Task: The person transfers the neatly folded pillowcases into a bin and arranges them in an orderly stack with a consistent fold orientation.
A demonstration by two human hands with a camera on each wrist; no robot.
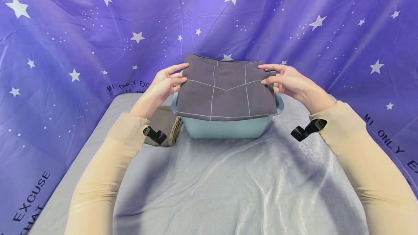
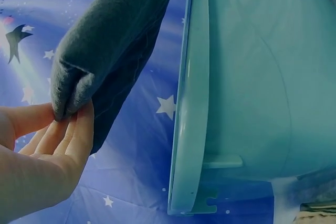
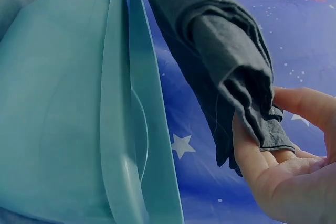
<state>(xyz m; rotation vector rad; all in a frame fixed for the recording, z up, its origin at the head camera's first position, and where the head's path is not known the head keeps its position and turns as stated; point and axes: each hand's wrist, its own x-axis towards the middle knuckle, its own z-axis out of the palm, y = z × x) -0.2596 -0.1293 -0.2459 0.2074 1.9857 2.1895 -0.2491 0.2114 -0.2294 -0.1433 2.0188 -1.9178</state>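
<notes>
A folded dark grey garment (image 1: pixel 228 99) with pale stitched lines is held up by both hands above a light blue plastic basin (image 1: pixel 225 130). My left hand (image 1: pixel 164 82) pinches its left side; in the left wrist view the thumb and fingers (image 2: pixel 84 129) grip the thick folded edge. On the opposite side, my right hand (image 1: pixel 289 81) holds the right edge, with several cloth layers (image 3: pixel 247 87) between thumb and fingers in the right wrist view. The garment hangs apart from the basin rim (image 2: pixel 191 103) in the wrist views. The basin's inside is hidden in the head view.
Left of the basin lies a folded brownish-grey cloth stack (image 1: pixel 164 124), partly behind the left wrist. A grey-blue sheet (image 1: pixel 235 184) covers the surface, with wrinkles in front. Purple star-patterned fabric (image 1: pixel 209 13) hangs behind and at both sides.
</notes>
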